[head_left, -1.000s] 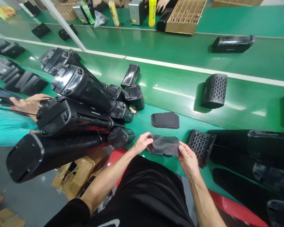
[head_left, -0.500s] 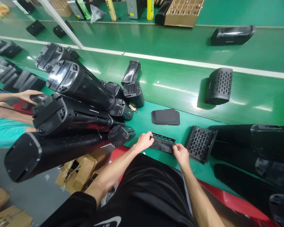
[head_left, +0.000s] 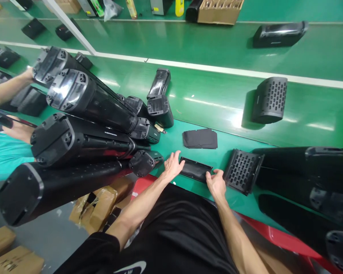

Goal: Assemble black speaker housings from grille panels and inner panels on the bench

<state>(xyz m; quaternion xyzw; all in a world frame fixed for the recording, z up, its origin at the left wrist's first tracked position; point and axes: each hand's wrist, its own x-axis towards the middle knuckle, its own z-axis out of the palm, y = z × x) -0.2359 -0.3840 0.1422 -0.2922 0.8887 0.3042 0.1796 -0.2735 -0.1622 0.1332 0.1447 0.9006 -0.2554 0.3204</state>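
Black rectangular panel just below frame centre, our left hand open at its left end, our right hand half-curled at its right, grip unclear to us.

Green bench carries dark sheets; black panel; perforated panel.

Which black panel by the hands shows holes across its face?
The perforated panel right of the right hand; the framed panel between that and the left hand looks smooth.
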